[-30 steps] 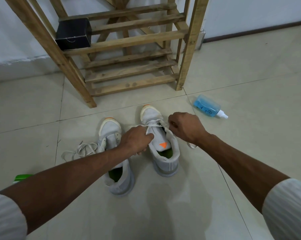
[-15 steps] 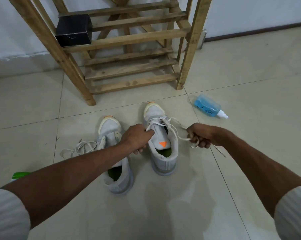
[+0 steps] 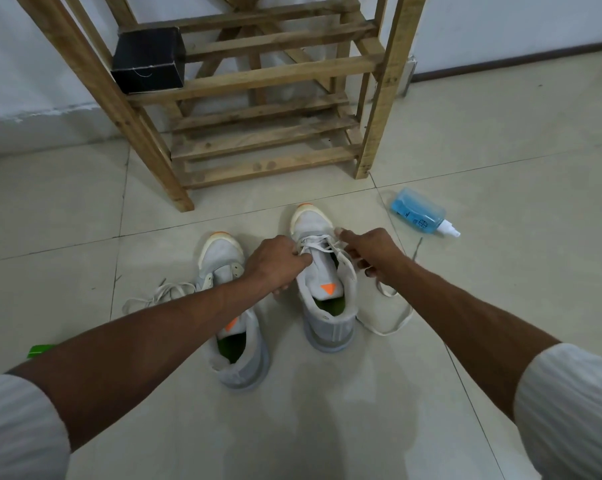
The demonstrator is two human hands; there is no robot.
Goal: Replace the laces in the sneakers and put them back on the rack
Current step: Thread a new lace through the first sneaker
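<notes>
Two white sneakers with orange tabs and green insoles stand on the tiled floor, toes toward the wooden rack (image 3: 275,72). My left hand (image 3: 275,263) grips the left edge of the right sneaker (image 3: 325,289) near its eyelets. My right hand (image 3: 369,252) pinches that sneaker's white lace (image 3: 384,327) at the top eyelets; the slack loops on the floor to the right. The left sneaker (image 3: 237,341) has no lace in its visible eyelets. A loose white lace (image 3: 154,296) lies on the floor beside it.
A black box (image 3: 149,64) sits on the rack's upper left shelf. A blue spray bottle (image 3: 419,216) lies on the floor right of the sneakers. A green object (image 3: 40,349) peeks out by my left forearm. A white wall runs behind the rack.
My right hand pulled the lace out to the right, then came back to the right sneaker's eyelets, leaving slack on the floor. My left hand stayed on the sneaker.
</notes>
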